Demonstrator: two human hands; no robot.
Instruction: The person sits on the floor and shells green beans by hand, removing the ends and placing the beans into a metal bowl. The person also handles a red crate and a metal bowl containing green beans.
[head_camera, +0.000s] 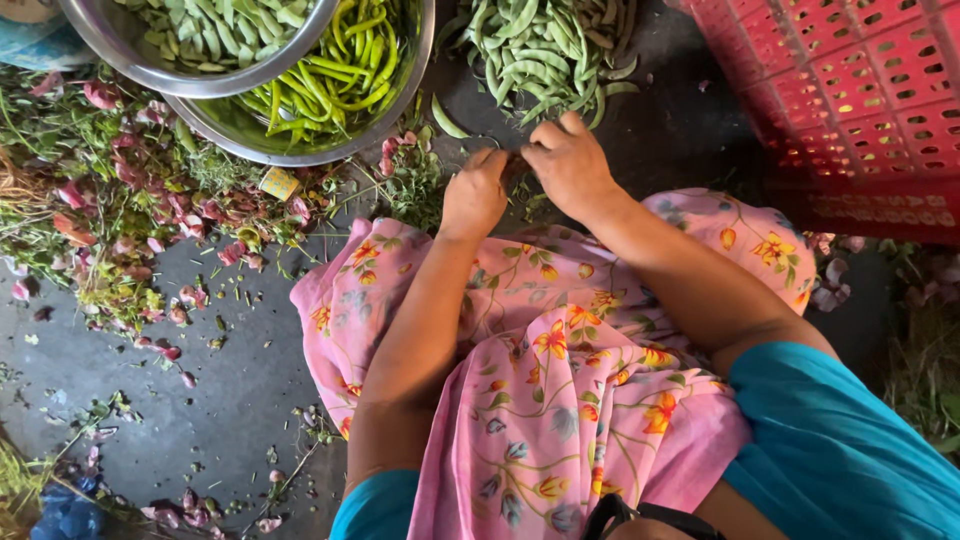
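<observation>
My left hand (474, 196) and my right hand (567, 164) are close together just in front of my knees, fingers curled around something small that is hidden between them. Straight beyond them lies a loose heap of flat green bean pods (545, 50) on the dark floor. One single pod (446, 120) lies just left of the hands. Both forearms reach out over my pink flowered cloth (545, 370).
Two steel bowls sit at the top left: one with cut green pods (215, 40), a lower one with long green chillies (335, 80). A red plastic crate (850, 100) stands at the right. Pink peelings and green trimmings (130, 220) litter the floor at the left.
</observation>
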